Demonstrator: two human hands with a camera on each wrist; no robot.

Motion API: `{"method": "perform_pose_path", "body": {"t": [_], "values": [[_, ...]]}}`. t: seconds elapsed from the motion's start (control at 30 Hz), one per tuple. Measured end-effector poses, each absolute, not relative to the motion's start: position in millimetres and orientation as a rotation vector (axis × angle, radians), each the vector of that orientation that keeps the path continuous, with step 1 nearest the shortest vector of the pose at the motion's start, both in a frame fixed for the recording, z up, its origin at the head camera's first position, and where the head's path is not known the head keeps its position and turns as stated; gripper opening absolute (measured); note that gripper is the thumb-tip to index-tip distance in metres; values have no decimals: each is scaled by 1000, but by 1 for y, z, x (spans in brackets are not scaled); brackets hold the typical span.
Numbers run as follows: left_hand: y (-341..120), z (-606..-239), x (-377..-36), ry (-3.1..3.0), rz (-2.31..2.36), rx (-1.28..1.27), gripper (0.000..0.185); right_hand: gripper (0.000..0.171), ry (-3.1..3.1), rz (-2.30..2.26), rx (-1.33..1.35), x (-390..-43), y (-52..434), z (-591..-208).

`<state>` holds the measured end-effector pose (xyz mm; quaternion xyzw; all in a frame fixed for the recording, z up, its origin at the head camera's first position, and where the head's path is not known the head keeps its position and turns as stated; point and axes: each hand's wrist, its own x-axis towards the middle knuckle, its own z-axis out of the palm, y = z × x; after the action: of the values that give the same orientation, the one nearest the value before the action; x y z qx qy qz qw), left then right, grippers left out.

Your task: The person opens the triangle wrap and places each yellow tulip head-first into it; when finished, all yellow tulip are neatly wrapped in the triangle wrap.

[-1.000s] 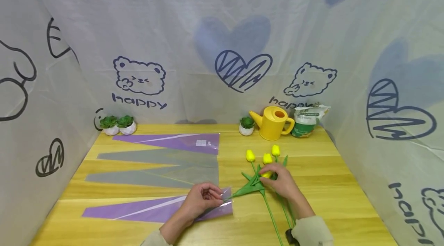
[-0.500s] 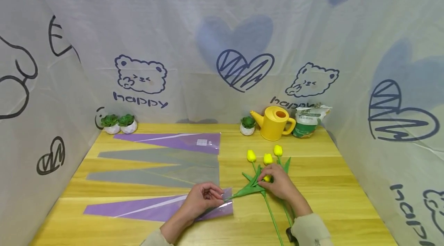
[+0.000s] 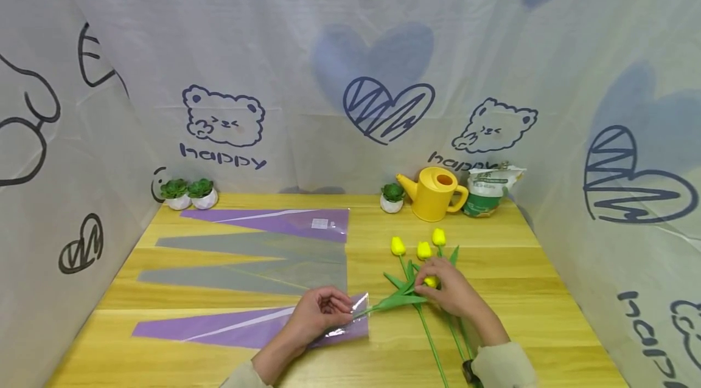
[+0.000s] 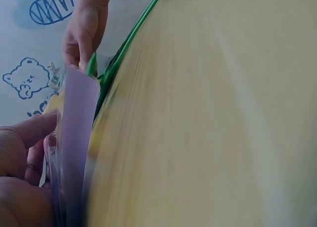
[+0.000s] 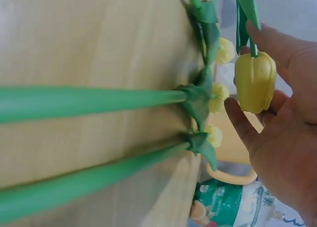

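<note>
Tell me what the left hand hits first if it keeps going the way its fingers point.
Probably the green leaves of the tulip held by the right hand, just past the purple sleeve the left hand pinches; depth unclear.

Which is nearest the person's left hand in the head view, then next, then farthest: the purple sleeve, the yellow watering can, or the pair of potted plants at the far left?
1. Purple sleeve, in the left hand itself.
2. Yellow watering can, far right.
3. Pair of potted plants, far left corner; close to the can's distance, so ranks 2 and 3 are uncertain.

Bare hands (image 3: 317, 315), beige sleeve cuffs, black wrist cam strap rt.
</note>
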<state>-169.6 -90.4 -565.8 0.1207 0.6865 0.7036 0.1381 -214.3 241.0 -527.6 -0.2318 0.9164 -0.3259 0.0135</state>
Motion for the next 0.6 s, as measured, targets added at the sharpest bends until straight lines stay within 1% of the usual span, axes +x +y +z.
{"method": "perform_pose_path", "body": {"t": [0.1, 0.3, 0.6], "values": [[-89, -564, -170, 1992, 2030, 329, 32, 8, 2856, -1042, -712, -210, 243, -524], [-88, -560, -170, 2057, 2008, 345, 30, 12, 2845, -1103, -705, -202, 238, -519], [-84, -557, -167, 2076, 2027, 393, 30, 10, 2834, -1136, -732, -194, 226, -521]]}}
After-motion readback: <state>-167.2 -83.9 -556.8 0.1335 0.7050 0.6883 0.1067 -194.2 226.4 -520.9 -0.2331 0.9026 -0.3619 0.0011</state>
